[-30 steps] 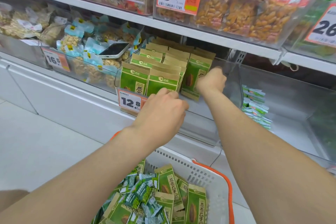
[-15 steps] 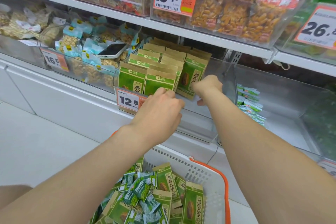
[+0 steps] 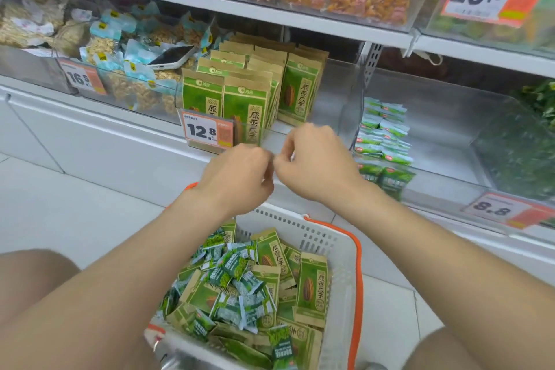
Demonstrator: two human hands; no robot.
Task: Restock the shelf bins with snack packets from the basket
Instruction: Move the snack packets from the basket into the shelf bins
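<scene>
Green-and-kraft paper snack packets (image 3: 310, 282) jumbled in white slotted plastic basket (image 3: 303, 227), others upright in clear plastic shelf bin (image 3: 338, 90); left hand (image 3: 237, 177) & right hand (image 3: 315, 162) clenched, empty, above pale tiled floor (image 3: 75, 204).

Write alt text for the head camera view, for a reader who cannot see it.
The left hand and right hand hover with curled fingers, holding nothing visible, before a clear shelf bin of upright green seed packets. Below sits a white basket heaped with more green packets.
</scene>
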